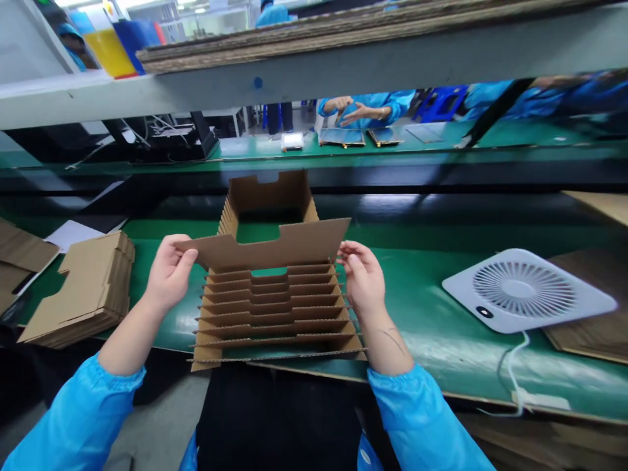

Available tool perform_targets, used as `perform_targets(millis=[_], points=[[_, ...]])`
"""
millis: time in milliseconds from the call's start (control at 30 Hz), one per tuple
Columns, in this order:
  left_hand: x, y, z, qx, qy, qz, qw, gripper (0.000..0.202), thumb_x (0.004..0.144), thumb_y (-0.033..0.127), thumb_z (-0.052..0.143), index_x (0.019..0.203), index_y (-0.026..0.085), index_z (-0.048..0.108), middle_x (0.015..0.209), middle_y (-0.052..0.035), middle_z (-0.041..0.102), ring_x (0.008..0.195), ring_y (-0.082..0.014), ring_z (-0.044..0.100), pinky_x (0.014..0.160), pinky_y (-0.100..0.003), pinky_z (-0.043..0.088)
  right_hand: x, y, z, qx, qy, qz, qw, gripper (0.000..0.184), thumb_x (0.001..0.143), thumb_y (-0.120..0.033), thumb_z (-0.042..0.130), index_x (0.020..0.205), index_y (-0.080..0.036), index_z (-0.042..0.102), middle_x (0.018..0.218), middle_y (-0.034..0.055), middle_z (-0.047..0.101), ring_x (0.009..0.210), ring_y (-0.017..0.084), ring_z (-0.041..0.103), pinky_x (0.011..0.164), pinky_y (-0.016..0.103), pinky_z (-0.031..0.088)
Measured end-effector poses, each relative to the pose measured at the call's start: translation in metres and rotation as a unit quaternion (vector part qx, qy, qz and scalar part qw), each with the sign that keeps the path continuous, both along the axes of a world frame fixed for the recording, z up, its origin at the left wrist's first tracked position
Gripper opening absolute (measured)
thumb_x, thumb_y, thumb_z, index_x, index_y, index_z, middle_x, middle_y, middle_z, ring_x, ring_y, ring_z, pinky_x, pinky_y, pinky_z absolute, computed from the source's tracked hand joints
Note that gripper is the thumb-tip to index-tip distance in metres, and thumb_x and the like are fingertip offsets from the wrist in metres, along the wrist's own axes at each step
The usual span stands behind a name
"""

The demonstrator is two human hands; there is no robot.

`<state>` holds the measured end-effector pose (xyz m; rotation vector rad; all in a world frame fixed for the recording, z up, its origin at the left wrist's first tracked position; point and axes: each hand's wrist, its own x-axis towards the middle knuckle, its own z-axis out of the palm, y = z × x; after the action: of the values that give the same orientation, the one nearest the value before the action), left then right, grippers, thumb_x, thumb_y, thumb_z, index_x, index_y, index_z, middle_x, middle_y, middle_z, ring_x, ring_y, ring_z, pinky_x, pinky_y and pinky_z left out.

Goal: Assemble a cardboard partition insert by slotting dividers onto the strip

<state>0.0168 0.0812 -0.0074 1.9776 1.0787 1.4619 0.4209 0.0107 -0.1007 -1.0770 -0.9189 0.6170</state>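
A notched cardboard divider strip point(267, 247) is held flat-on between both hands above a slotted cardboard rack point(275, 307) on the green bench. My left hand point(168, 275) pinches the strip's left end. My right hand point(362, 276) holds its right end, fingers against the rack's right side wall. Several divider strips stand in the rack's slots below the held one. The far part of the rack point(267, 196) has bare slots. Blue sleeves cover both forearms.
A stack of flat cardboard pieces point(86, 288) lies at the left. A white square fan point(527, 288) with a cable sits at the right on the green bench point(422, 314). Across a raised shelf point(314, 65), another person's hands point(353, 111) work over trays.
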Motion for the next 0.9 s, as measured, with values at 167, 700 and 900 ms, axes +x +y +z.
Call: perform_targets(millis=[167, 700, 900], points=[[0.0, 0.006, -0.012, -0.026, -0.051, -0.013, 0.998, 0.035, 0.101, 0.054, 0.075, 0.113, 0.025, 0.06, 0.092, -0.0015, 0.067, 0.077, -0.018, 0.067, 0.07, -0.031, 0.059, 0.011, 0.011, 0.035, 0.0, -0.092, 0.077, 0.993, 0.028, 0.092, -0.05, 0.081, 0.1, -0.023, 0.083, 0.104, 0.0073, 0.083, 0.097, 0.024, 0.078, 0.094, 0.04, 0.064], [0.007, 0.02, -0.02, -0.006, 0.004, 0.057, 0.998, 0.038, 0.097, 0.052, 0.081, 0.118, 0.024, 0.069, 0.091, -0.0022, 0.073, 0.072, -0.018, 0.07, 0.067, -0.031, 0.061, 0.04, 0.017, 0.044, 0.04, -0.302, 0.075, 0.95, 0.016, 0.094, -0.037, 0.079, 0.085, -0.023, 0.079, 0.091, 0.0061, 0.079, 0.084, 0.023, 0.074, 0.081, 0.039, 0.062], [0.015, 0.018, -0.018, -0.004, -0.031, 0.046, 0.998, 0.041, 0.097, 0.049, 0.08, 0.129, 0.025, 0.07, 0.121, -0.0093, 0.076, 0.109, -0.0245, 0.075, 0.097, -0.039, 0.064, 0.045, 0.021, 0.022, 0.016, -0.171, 0.118, 0.978, 0.014, 0.089, -0.036, 0.084, 0.094, -0.024, 0.08, 0.096, 0.0061, 0.081, 0.089, 0.023, 0.077, 0.083, 0.038, 0.066]])
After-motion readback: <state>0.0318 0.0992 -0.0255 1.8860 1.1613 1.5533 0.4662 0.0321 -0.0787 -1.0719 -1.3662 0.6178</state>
